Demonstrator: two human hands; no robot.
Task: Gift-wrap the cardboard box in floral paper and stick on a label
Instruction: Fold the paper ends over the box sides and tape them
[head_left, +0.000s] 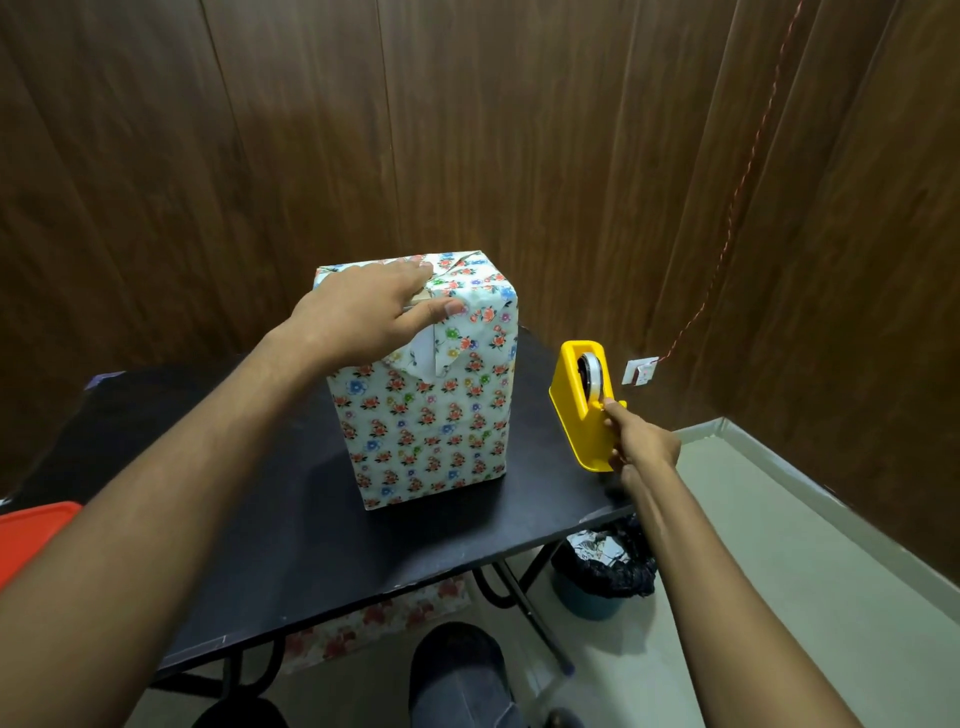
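Observation:
A tall box (426, 415) wrapped in floral paper stands upright in the middle of the black table (291, 530). My left hand (369, 317) lies flat on its top near edge, fingers straight, pressing down a folded flap; a white underside of loose paper (423, 356) sticks out below the thumb. A yellow tape dispenser (584, 402) stands at the table's right edge. My right hand (641, 441) reaches its near end, fingers curled at the cutter where the tape comes off the roll; whether it pinches the tape I cannot tell.
A bin lined with a black bag (605, 571) stands on the floor under the table's right corner. Spare floral paper (384, 618) lies under the table. A red lid (31, 540) shows at the left edge. Wooden walls close in behind and to the right.

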